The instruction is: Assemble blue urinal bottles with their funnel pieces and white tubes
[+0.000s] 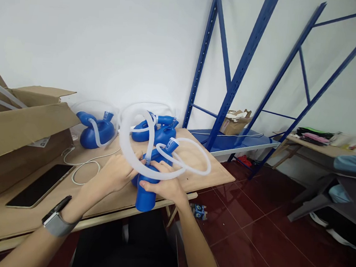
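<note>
My right hand [167, 186] is wrapped round a blue cylindrical part [146, 197] at the table's front edge, thumb across its side. At the top of that part, where a clear coiled tube [130, 146] joins it, my left hand [121, 171] has its fingers closed; the tube's end is partly hidden by them. The tube loops up and over both hands. Just behind stands a blue bottle [160, 153] with a tilted spout, partly covered by my hands and the tube.
More blue bottles with tubes, one at the left [98, 134], stand by the wall. An open cardboard box [24, 136], a white cable and a black tablet [41, 186] lie left. Blue metal racks [247, 56] rise at the right; a chair and a person's clothing show far right.
</note>
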`<action>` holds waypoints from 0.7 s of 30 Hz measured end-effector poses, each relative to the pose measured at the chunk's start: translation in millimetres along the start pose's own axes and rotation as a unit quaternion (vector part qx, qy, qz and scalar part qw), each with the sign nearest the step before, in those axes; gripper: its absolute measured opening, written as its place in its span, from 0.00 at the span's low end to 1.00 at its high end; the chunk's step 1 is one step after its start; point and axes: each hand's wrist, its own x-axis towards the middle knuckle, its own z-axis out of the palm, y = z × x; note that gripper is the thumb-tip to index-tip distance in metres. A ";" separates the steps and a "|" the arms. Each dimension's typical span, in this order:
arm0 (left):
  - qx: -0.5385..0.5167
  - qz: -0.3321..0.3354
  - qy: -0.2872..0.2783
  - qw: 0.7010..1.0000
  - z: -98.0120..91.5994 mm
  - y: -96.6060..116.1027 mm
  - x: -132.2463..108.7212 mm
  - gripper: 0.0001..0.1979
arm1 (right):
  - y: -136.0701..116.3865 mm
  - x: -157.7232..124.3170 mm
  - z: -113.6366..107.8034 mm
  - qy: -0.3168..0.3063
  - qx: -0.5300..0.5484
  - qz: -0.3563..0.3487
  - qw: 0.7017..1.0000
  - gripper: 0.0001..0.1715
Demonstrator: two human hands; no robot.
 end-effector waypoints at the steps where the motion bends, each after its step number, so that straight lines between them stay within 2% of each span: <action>1: -0.014 -0.004 0.003 1.000 -0.7 0.9 -0.4 0.18 | 0.4 -0.4 -0.7 -0.001 -0.008 -0.002 1.000 0.34; 6: -0.056 0.007 0.007 0.998 -0.1 5.5 -5.5 0.20 | -6.9 -1.8 -4.5 0.004 -0.030 0.011 0.999 0.33; 11: -0.033 -0.030 0.048 0.998 19.8 11.0 -7.8 0.19 | -21.7 -2.3 0.6 0.036 -0.068 -0.001 0.997 0.24; 13: -0.009 -0.056 0.056 0.997 23.5 10.6 -3.5 0.19 | -26.3 -3.4 2.9 0.019 -0.087 -0.004 0.996 0.23; 15: 0.032 -0.091 0.061 0.993 20.4 7.5 4.9 0.20 | -28.9 -4.5 2.7 -0.007 -0.091 0.010 0.996 0.27; 18: 0.047 -0.130 0.065 0.988 9.0 2.5 18.5 0.21 | -27.3 -4.2 -1.1 -0.022 -0.037 0.038 0.998 0.31; 21: -0.079 -0.153 0.039 0.984 3.9 5.0 20.5 0.26 | -18.4 -0.9 -2.1 -0.010 0.102 0.055 0.993 0.27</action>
